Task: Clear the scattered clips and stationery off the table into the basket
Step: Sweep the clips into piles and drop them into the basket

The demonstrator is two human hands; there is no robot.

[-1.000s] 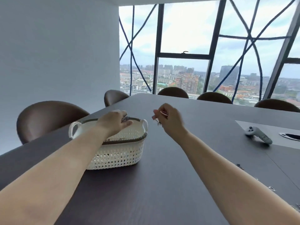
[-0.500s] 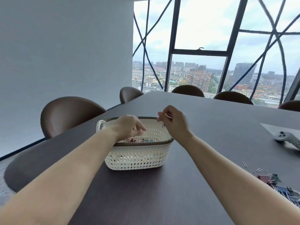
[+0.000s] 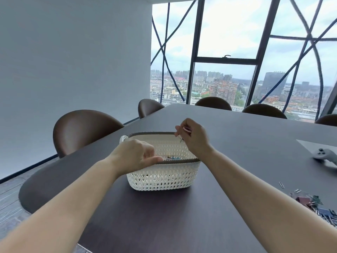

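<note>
Clips (image 3: 187, 129) pinched in the right hand (image 3: 195, 140) over the basket (image 3: 164, 178), near its far rim; left hand (image 3: 135, 155) hangs loosely curled, apparently empty. Smart play: shift inward before letting go, so nothing bounces out.

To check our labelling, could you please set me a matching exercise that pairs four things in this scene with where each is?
Things:
1 basket
2 pink clip
3 controller
4 pile of clips

Places:
A pinched in the right hand
B on the pale mat, far right
C centre, beneath the left hand
D lying loose, near right

Pairs: 1-C; 2-A; 3-B; 4-D
</note>
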